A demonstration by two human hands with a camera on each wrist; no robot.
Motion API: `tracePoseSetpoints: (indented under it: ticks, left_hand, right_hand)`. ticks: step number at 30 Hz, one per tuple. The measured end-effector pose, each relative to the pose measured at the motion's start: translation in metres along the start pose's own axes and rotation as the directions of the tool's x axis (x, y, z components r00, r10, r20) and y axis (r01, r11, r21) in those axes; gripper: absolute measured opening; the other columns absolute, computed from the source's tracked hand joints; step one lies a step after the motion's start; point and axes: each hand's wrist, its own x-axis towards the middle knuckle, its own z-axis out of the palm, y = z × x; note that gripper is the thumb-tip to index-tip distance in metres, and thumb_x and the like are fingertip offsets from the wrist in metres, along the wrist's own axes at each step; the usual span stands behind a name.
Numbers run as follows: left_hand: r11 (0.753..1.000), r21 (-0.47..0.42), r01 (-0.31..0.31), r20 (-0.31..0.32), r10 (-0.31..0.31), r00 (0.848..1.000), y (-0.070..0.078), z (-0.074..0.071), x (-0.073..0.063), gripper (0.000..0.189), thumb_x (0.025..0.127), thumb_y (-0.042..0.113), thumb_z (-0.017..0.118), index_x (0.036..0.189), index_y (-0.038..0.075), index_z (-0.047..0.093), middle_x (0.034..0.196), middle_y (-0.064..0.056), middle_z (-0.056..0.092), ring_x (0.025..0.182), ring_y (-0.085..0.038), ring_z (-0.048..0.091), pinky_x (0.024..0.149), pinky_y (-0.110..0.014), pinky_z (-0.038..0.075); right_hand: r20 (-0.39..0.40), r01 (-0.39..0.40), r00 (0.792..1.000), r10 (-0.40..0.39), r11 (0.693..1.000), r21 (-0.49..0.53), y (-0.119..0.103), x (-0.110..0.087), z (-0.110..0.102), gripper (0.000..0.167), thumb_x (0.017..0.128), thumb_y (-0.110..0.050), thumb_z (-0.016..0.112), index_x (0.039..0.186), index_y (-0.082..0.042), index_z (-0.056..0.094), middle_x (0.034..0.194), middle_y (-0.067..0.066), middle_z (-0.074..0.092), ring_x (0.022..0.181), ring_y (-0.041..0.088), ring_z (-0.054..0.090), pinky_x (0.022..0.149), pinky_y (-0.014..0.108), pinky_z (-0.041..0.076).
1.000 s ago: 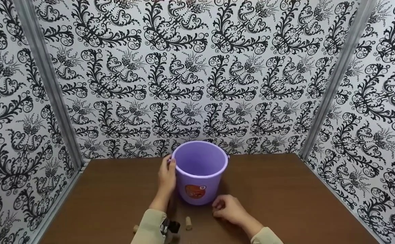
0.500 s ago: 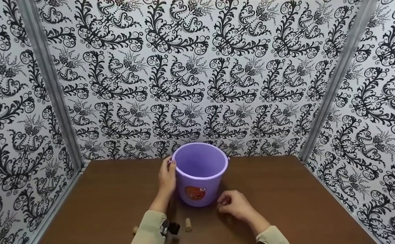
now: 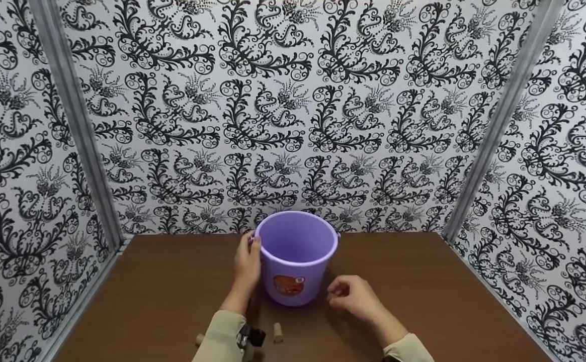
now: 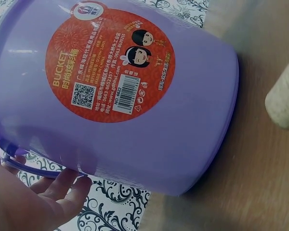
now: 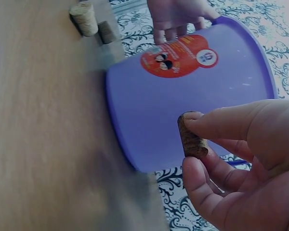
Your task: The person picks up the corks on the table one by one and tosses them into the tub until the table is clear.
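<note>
Right hand (image 3: 360, 300) pinches a cork (image 5: 192, 138) outside a purple bucket (image 3: 298, 269).
That hand has shifted slightly right, so the cork is beside the bucket; the left hand (image 3: 247, 264) holds the bucket near its rim.

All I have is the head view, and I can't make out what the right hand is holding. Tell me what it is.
Observer: The right wrist view shows the right hand pinching a cork between its fingertips.
Operator: Good. The label on the bucket is too small for me. Read me its largest English word.
Observer: In the left wrist view it reads "BUCKET".
Operator: Now report something at the fingers of the left hand that I can't make out.
Observer: The left wrist view shows the bucket's thin purple handle running to those fingers.
</note>
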Motion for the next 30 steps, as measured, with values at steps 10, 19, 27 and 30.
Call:
tracePoseSetpoints:
  ticks: [10, 19, 27, 30]
  left_hand:
    - [0.999, 0.026, 0.029, 0.000, -0.029, 1.000, -0.003, -0.005, -0.001, 0.037, 0.110, 0.027, 0.054, 0.139, 0.006, 0.063, 0.140, -0.023, 0.067, 0.131, -0.041, 0.062, 0.116, -0.058, 0.047]
    - [0.999, 0.024, 0.023, 0.005, -0.023, 1.000, 0.004, -0.004, 0.000, 0.038, 0.110, 0.028, 0.054, 0.139, 0.006, 0.063, 0.138, -0.023, 0.068, 0.128, -0.040, 0.063, 0.114, -0.057, 0.048]
    - [0.998, 0.062, -0.004, -0.034, 0.006, 0.999, 0.000, 0.001, -0.001, 0.037, 0.108, 0.028, 0.054, 0.136, 0.007, 0.066, 0.138, -0.021, 0.069, 0.130, -0.040, 0.063, 0.115, -0.057, 0.048]
    - [0.998, 0.063, 0.000, -0.031, 0.002, 1.000, 0.000, 0.001, 0.001, 0.037, 0.108, 0.029, 0.054, 0.136, 0.008, 0.066, 0.138, -0.020, 0.069, 0.130, -0.039, 0.063, 0.115, -0.056, 0.047]
  right_hand:
    - [-0.056, -0.012, 0.998, 0.012, 1.000, 0.010, -0.003, 0.001, -0.013, 0.018, 0.078, -0.003, 0.082, 0.094, -0.009, 0.079, 0.088, 0.006, 0.077, 0.080, 0.013, 0.067, 0.075, 0.023, 0.055]
    - [-0.144, -0.066, 0.988, 0.064, 0.998, -0.016, -0.001, 0.002, -0.037, 0.017, 0.082, 0.000, 0.082, 0.097, -0.004, 0.078, 0.089, 0.008, 0.076, 0.080, 0.010, 0.064, 0.074, 0.021, 0.053]
    - [-0.228, -0.126, 0.966, 0.119, 0.992, -0.019, -0.003, 0.013, -0.071, 0.017, 0.082, 0.002, 0.083, 0.097, -0.003, 0.077, 0.089, 0.010, 0.076, 0.082, 0.014, 0.065, 0.076, 0.021, 0.054]
    - [-0.249, -0.149, 0.958, 0.141, 0.989, -0.012, -0.005, 0.016, -0.074, 0.017, 0.082, 0.003, 0.083, 0.097, -0.002, 0.077, 0.089, 0.009, 0.076, 0.082, 0.014, 0.066, 0.076, 0.020, 0.054]
